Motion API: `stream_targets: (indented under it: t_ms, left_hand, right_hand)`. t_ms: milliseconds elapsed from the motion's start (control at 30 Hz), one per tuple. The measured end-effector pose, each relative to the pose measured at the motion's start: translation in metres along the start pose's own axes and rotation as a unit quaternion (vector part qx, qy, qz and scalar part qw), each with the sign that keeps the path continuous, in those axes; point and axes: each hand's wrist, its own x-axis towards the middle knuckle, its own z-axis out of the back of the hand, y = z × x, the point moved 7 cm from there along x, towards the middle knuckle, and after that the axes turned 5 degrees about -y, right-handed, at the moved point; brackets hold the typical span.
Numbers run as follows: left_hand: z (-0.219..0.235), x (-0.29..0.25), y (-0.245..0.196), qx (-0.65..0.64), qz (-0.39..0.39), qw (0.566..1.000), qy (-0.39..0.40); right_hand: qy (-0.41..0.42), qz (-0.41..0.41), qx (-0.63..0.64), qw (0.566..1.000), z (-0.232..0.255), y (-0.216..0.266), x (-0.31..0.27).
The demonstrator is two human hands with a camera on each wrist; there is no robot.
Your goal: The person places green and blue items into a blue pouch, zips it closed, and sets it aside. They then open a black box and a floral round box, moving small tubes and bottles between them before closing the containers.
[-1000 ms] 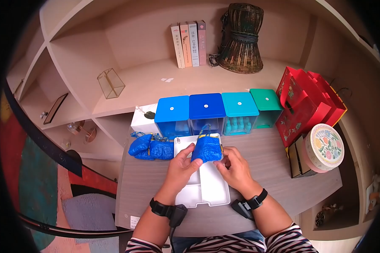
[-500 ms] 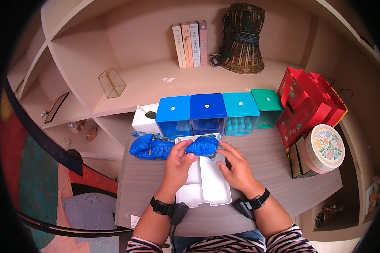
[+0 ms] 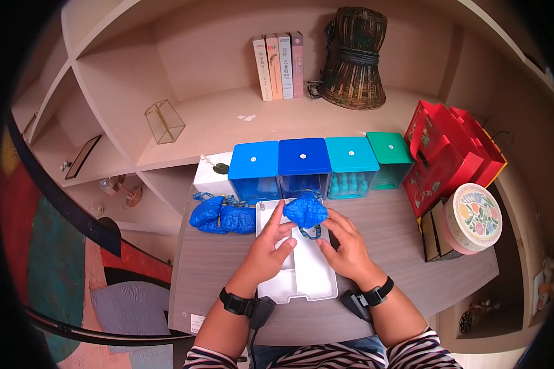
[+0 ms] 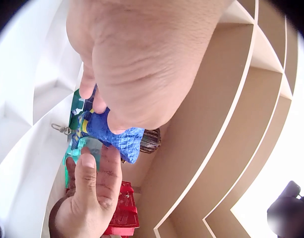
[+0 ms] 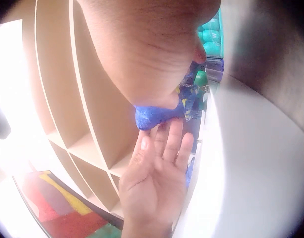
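A small crinkly blue bag (image 3: 306,211) is held up between both hands, over a white compartmented tray (image 3: 335,280). Its patterned strap (image 3: 312,233) hangs below it, and a metal clip (image 4: 61,128) shows beside it in the left wrist view. My left hand (image 3: 268,247) touches the bag's left side with extended fingers, its thumb apart from the bag. On the other side, my right hand (image 3: 351,247) supports it with nearly straight fingers (image 4: 110,171), thumb also held away. Two more blue bags (image 3: 235,219) lie left of the tray.
Behind the tray stand clear boxes with blue lids (image 3: 303,155), teal (image 3: 352,154) and green (image 3: 390,147), beside a white box (image 3: 210,176). Red gift bags (image 3: 440,160) and a round floral box (image 3: 476,219) occupy the right side. Books (image 3: 279,66) stand on the shelf.
The blue bag has been turned over between my hands: its strap rose above it earlier and hangs below it now. My fingers have shifted and straightened around it.
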Motion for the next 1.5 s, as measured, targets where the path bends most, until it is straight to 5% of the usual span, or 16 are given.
stream_targets:
  t_ms: [467,633,767,900,1000,1100,1167,1233,1300,1500]
  left_hand:
    - [0.001,-0.002,0.0,-0.01,-0.042,0.999,0.019]
    - [0.014,0.003,0.011,-0.157,-0.049,0.985,-0.049]
    - [0.02,0.0,0.018,-0.204,0.073,0.971,-0.102]
    - [0.017,-0.001,0.013,-0.259,0.102,0.958,-0.072]
    - [0.02,0.001,0.014,-0.17,0.109,0.971,-0.125]
    - [0.028,0.0,0.005,-0.128,0.035,0.979,-0.151]
    - [0.037,0.0,-0.011,-0.095,-0.042,0.977,-0.184]
    - [0.045,-0.002,-0.021,-0.088,-0.046,0.973,-0.208]
    - [0.057,-0.005,-0.035,-0.079,-0.026,0.97,-0.227]
    - [0.126,-0.074,-0.06,-0.011,-0.02,0.956,-0.292]
  right_hand:
    - [-0.012,0.012,0.064,0.998,0.006,0.008,0.001]
    - [-0.036,0.0,0.085,0.996,0.013,0.011,0.001]
    - [-0.044,0.023,0.081,0.995,0.012,0.013,-0.002]
    - [-0.027,0.06,0.059,0.996,0.011,0.013,-0.004]
    - [-0.019,0.089,0.051,0.995,0.013,0.015,-0.001]
    - [-0.035,0.07,0.06,0.995,0.017,0.01,0.002]
    - [-0.087,-0.024,0.051,0.995,0.021,-0.021,0.0]
    - [-0.079,-0.039,0.04,0.995,0.015,-0.044,-0.003]
    - [0.019,-0.253,0.088,0.963,-0.006,-0.082,-0.015]
    - [0.045,-0.235,0.082,0.968,-0.014,-0.081,-0.015]
